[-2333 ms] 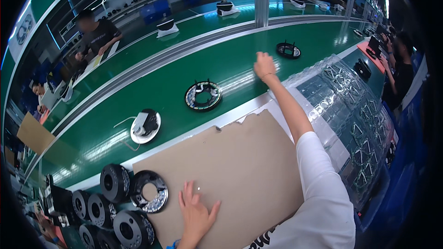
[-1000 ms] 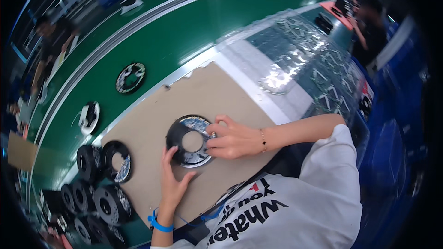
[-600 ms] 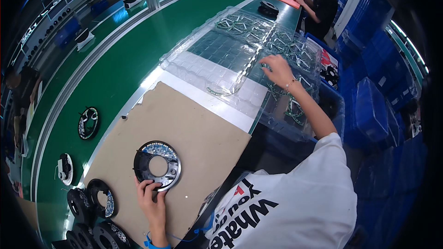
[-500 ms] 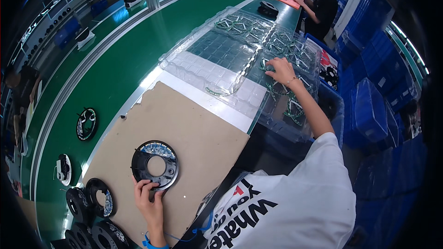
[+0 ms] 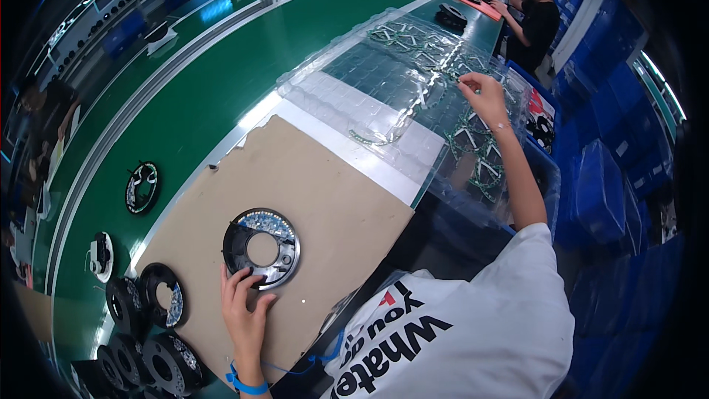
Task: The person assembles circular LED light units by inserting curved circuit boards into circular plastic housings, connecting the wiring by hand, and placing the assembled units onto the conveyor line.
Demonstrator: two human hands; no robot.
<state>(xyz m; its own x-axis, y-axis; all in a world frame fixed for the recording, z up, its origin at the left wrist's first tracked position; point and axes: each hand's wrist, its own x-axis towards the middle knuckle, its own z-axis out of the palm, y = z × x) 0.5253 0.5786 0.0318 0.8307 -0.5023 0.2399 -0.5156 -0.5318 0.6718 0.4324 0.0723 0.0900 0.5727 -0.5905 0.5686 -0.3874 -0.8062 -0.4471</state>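
Note:
On the brown cardboard lies a round black housing (image 5: 289, 251) with a wide central hole and a blue circuit board (image 5: 258, 222) along its far side. My left hand (image 5: 245, 310) holds its near edge, fingers curled at the rim and thumb apart from it. Farther off to the right, my right hand (image 5: 485, 101) is over the clear plastic trays, thumb and forefinger pinched together at a green curved circuit strip (image 5: 452, 74). Its fingers partly cover the strip. Several similar strips (image 5: 478, 139) lie tangled around that hand.
Several black ring housings (image 5: 164, 362) stand crowded at the lower left of the cardboard (image 5: 332, 199). More parts (image 5: 142, 188) sit on the green belt (image 5: 214, 103). Blue bins (image 5: 598, 185) stack up on the right. A co-worker (image 5: 535, 26) works at the far end.
My right hand has shifted right and slightly farther away over the trays, its fingers now pinched. My left hand stays at the housing's near rim. The whole view has shifted a little.

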